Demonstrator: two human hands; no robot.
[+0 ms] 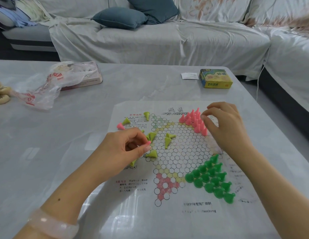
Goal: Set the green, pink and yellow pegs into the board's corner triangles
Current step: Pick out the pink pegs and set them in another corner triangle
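Pink pegs (pixel 193 119) | right hand (pixel 224 125) is tidying them, fingers curled | left hand (pixel 126 147) is pinching one pink peg (pixel 148 143) to add | yellow pegs (pixel 167 140) are lying loose

Draped sofa (pixel 150 37), teal cushions (pixel 119 18), grey table (pixel 46 135).

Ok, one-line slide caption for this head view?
Left hand pinches a pink peg over scattered yellow pegs; green pegs fill one corner.

We saw the green pegs (pixel 210 176) standing upright, filling one corner triangle of the paper board (pixel 178 152); pink pegs (pixel 193 119) stood clustered in another, seemingly incomplete; yellow pegs (pixel 167 139) lay toppled.
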